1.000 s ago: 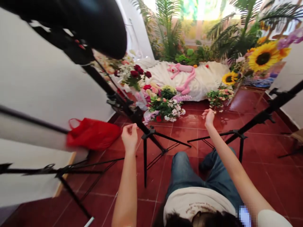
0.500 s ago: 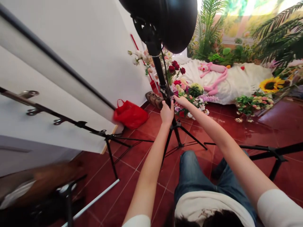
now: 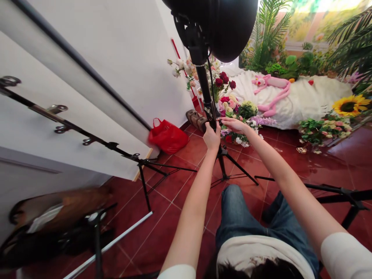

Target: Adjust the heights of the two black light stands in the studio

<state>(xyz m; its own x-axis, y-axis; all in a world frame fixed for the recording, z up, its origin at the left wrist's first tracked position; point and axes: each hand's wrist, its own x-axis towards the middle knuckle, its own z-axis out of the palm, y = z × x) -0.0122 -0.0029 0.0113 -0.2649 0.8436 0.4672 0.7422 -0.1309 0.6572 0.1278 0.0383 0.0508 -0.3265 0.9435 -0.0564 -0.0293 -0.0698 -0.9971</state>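
A black light stand (image 3: 204,83) rises in front of me, with a large black lamp head (image 3: 221,27) at its top. My left hand (image 3: 212,136) is closed around the stand's pole, just below a clamp joint. To the right of that joint is my right hand (image 3: 235,124), its fingers stretched out flat and their tips at the joint's side. Whether the fingertips touch a knob there is too small to tell. A thin cable (image 3: 211,79) hangs along the pole. The tripod legs (image 3: 222,155) stand spread on the floor.
A red bag (image 3: 168,135) lies by the wall. Flower bouquets (image 3: 236,110) stand behind the pole, beside white cloth (image 3: 305,100) with a pink plush toy (image 3: 273,93). Another black stand (image 3: 87,135) with clamps leans across the left. A tripod leg (image 3: 345,195) juts in at right.
The view has shifted, so the scene sits further right. My right hand's fingers have straightened beside the joint. My left hand has kept its hold on the pole.
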